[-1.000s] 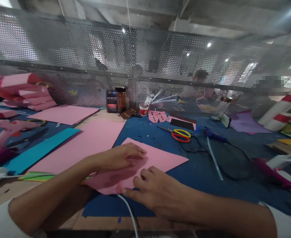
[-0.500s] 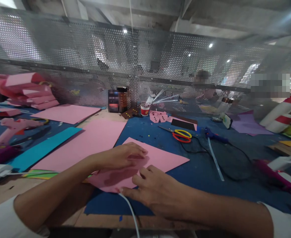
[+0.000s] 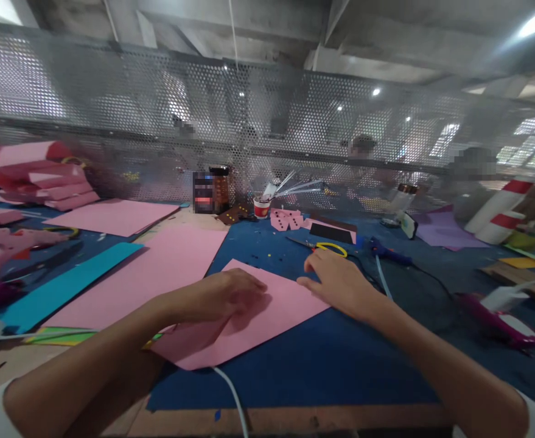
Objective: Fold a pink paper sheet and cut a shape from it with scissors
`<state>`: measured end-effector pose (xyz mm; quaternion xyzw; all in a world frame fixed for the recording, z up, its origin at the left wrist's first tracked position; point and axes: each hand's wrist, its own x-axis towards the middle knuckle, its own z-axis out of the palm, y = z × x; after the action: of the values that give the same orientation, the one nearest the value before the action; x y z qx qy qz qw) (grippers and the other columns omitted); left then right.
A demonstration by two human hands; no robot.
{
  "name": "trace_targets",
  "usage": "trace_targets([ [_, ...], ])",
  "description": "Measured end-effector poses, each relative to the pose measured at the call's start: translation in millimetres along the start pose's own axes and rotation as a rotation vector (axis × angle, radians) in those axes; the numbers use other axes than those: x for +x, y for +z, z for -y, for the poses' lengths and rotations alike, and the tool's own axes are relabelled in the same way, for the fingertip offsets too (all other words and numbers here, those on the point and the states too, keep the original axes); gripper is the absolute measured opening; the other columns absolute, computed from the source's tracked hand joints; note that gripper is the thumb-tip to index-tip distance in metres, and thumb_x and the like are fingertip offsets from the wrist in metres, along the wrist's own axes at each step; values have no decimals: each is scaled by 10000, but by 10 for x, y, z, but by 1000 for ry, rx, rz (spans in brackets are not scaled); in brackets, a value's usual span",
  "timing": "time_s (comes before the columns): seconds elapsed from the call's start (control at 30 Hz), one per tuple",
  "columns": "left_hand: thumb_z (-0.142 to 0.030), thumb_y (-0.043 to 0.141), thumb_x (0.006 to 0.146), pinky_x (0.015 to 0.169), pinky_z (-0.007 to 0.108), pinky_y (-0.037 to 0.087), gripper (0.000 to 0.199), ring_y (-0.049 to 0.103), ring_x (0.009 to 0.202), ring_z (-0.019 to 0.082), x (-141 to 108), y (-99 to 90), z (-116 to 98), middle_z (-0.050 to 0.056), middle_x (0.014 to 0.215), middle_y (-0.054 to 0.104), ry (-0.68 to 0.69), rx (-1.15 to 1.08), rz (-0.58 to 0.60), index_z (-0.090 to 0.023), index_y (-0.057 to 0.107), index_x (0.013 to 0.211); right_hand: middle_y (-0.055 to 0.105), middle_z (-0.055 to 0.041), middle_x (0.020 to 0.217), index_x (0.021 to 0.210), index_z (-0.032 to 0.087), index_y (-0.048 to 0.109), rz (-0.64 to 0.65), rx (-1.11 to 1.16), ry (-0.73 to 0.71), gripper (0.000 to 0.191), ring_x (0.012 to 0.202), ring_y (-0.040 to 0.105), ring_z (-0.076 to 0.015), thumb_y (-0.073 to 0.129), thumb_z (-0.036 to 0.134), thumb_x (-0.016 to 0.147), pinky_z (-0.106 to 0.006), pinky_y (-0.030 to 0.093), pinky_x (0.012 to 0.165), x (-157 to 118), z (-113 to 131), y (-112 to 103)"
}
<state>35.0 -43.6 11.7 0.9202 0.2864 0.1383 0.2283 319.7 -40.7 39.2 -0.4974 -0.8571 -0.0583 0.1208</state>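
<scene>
A pink paper sheet [image 3: 267,328] lies at an angle on the blue mat [image 3: 340,371]. My left hand [image 3: 235,293] rests over its left part, fingers bent downward; whether they pinch anything is hidden. Near the sheet's right corner is my right hand [image 3: 333,277], thumb and fingers apart, holding nothing. Just behind that hand are scissors [image 3: 331,248] with yellow and red handles, partly covered by it. A larger pink sheet [image 3: 157,261] lies to the left, beside a teal strip [image 3: 70,283].
A blue glue gun [image 3: 390,252] with its cord lies at the right, near a magenta device [image 3: 500,319]. A pink glue gun [image 3: 16,243] is at the left. At the back stand a paper cup [image 3: 262,208] and a jar [image 3: 221,188]. A white cable [image 3: 233,392] crosses the front edge.
My right hand has moved from the sheet's front edge to its right corner, and its fingers have spread. The left hand stays on the sheet. The camera view has shifted slightly.
</scene>
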Motion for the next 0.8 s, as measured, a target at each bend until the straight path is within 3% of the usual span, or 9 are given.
trace_targets([
  [0.1,-170,556,869,1040,340,428,442,512,1241,222,4,-2,-21,35,1314,608,-55,-1,2,-277,586,1296,633,-61,931,828,182,626,166,7,28,300,888,581,-210,585,477,869,-291,381,681,56,-210,-5],
  [0.23,-228,543,911,1035,336,433,390,514,1241,212,21,18,-12,36,1309,613,-58,-6,-19,-293,589,1293,632,-48,894,788,187,633,293,66,-29,281,839,591,-184,589,454,861,-260,349,626,65,-250,71],
  [0.8,-174,561,897,1032,323,438,374,540,1216,204,73,36,-59,33,1271,644,-48,3,-19,-276,634,1249,660,-49,904,836,192,621,400,100,40,296,776,618,-170,575,484,842,-239,333,589,102,-275,92],
])
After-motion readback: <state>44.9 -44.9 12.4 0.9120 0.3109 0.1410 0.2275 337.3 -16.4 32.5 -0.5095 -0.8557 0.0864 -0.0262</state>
